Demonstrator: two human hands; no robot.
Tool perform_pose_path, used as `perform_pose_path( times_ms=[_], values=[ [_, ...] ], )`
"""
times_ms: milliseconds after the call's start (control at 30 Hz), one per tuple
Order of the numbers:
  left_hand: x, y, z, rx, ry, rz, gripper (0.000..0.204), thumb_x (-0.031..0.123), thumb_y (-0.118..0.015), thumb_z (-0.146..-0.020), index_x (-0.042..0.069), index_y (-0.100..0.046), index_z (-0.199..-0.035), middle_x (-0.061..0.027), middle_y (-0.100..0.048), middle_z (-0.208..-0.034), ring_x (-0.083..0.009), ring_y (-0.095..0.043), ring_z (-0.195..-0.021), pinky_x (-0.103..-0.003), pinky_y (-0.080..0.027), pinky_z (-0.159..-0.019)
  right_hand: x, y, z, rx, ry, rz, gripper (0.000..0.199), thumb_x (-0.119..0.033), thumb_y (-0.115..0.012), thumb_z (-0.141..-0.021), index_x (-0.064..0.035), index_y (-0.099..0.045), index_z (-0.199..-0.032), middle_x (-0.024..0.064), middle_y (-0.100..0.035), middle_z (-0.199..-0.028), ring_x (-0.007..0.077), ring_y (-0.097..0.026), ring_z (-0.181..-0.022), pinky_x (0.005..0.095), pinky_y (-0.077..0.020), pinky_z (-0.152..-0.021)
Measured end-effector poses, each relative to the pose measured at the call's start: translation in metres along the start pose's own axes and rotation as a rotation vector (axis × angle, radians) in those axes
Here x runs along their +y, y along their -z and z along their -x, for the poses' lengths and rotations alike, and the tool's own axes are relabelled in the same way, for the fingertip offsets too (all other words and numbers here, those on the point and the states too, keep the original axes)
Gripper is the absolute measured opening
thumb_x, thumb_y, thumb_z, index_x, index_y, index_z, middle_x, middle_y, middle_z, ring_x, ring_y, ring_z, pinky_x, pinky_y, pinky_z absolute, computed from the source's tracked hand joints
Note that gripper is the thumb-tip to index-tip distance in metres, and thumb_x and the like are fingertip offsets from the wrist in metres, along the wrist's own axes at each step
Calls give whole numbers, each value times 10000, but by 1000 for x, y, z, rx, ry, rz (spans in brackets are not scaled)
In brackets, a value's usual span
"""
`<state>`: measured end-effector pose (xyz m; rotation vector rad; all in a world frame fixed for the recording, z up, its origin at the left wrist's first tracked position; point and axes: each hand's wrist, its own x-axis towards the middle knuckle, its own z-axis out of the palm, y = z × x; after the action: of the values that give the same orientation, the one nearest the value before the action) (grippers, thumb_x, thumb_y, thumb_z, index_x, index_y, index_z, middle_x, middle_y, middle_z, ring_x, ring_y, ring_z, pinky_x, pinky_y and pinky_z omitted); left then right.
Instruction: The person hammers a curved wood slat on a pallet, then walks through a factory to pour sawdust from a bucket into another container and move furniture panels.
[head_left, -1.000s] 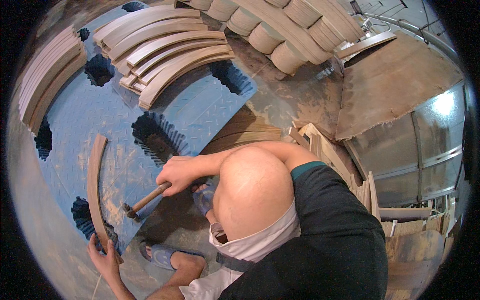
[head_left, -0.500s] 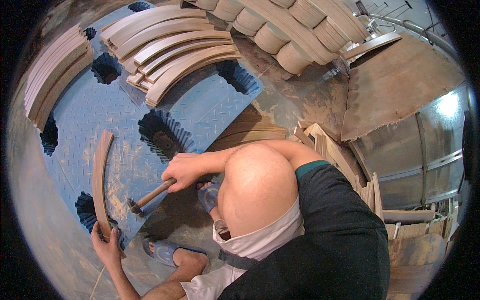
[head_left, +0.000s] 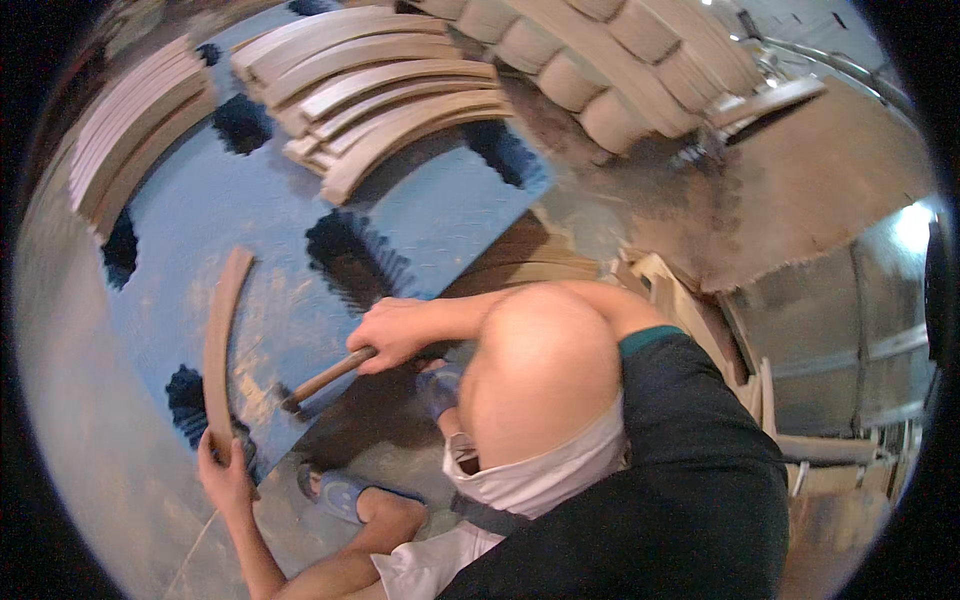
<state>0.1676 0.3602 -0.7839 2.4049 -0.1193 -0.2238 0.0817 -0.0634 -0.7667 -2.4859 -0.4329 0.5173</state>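
A curved wooden slat (head_left: 221, 340) stretches over the near left part of a blue plastic pallet (head_left: 200, 250). Its near end is between the thumb and fingers of my left hand (head_left: 228, 472), at the pallet's edge. My right hand (head_left: 390, 336) is wrapped round the handle of a hammer (head_left: 336, 372). The dark hammer head rests low at the pallet surface, to the right of the slat and apart from it. Motion blur hides whether the head touches the pallet.
Stacked curved slats (head_left: 370, 100) lie on the pallet's far side, with another stack (head_left: 140, 130) at far left. Dark ribbed holes (head_left: 355, 258) break the pallet. Bundled wood pieces (head_left: 620, 70) stand beyond. A brown sheet (head_left: 800, 190) and loose wood offcuts (head_left: 665, 290) are at right.
The whole view has shifted, so everything sits further right in the picture, and it is blurrier. Both hands keep their grips; hammer and slat stay nearly the same relative to each other.
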Motion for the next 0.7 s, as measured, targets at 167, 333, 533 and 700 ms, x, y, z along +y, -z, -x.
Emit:
perform_pose_path(
  times_ms=[167, 333, 533, 700],
  values=[
    [18, -4, -12, -9, -95, -68, 509, 186, -819, -834, -5, -644, -1272, -184, -691, -1207, -331, -664, -1119, -421, -520, -981, 4, 0, 15, 35, -11, 27, 396, -502, -673, -927, -108, -645, -891, 169, -659, -723, 421, -672, -731, 535, -516, -632],
    [53, 22, -34, 152, -324, -63, 500, 155, -788, -853, 17, -615, -1302, -192, -647, -1175, -379, -642, -1090, -441, -529, -930, -10, 17, 18, 15, -108, 43, 368, -507, -668, -923, -142, -671, -874, 168, -669, -712, 424, -662, -708, 542, -516, -636],
    [92, 69, -98, 201, -467, -233, 490, 187, -735, -905, 22, -613, -1350, -202, -651, -1194, -392, -642, -1089, -447, -527, -909, -1, 18, 6, 220, 168, 64, 246, -366, -737, -873, -145, -630, -889, 120, -647, -712, 373, -657, -690, 500, -499, -593],
    [135, 69, -202, 221, -697, -318, 444, 178, -694, -955, 31, -626, -1368, -202, -665, -1232, -380, -652, -1104, -444, -520, -950, 14, 36, -22, 389, 277, 331, 284, -281, -779, -777, -186, -673, -1023, 14, -607, -817, 233, -638, -786, 383, -490, -685]
  ],
)
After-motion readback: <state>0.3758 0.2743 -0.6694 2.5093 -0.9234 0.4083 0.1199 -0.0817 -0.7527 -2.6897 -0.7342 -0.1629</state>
